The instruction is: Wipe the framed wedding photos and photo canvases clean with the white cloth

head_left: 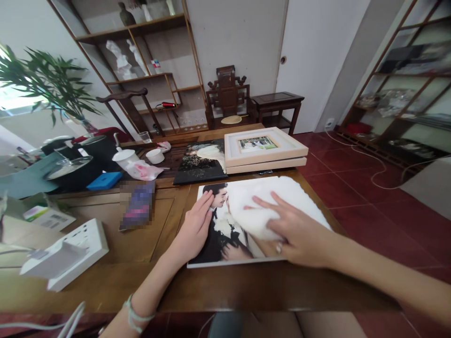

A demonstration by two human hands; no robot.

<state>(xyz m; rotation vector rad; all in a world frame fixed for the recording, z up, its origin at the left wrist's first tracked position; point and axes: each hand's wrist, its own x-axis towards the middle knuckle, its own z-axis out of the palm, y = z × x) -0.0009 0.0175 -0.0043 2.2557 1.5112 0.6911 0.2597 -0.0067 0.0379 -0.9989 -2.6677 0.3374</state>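
Note:
A large photo print (pixel 218 237) of a couple lies flat at the front of the wooden table (pixel 148 281). My left hand (pixel 195 225) rests flat on the print's left edge, fingers stretched out together. My right hand (pixel 291 227) presses a white cloth (pixel 257 211) onto the middle of the print, fingers spread over the cloth and curled on its near edge. The cloth hides part of the picture.
Behind the print lie a dark photo panel (pixel 200 162) and two stacked light picture frames (pixel 264 148). To the left are a white power strip (pixel 65 253), a blurred booklet (pixel 138 205), a blue box (pixel 104 180), cups and pots. Shelves, a chair and red tiled floor surround the table.

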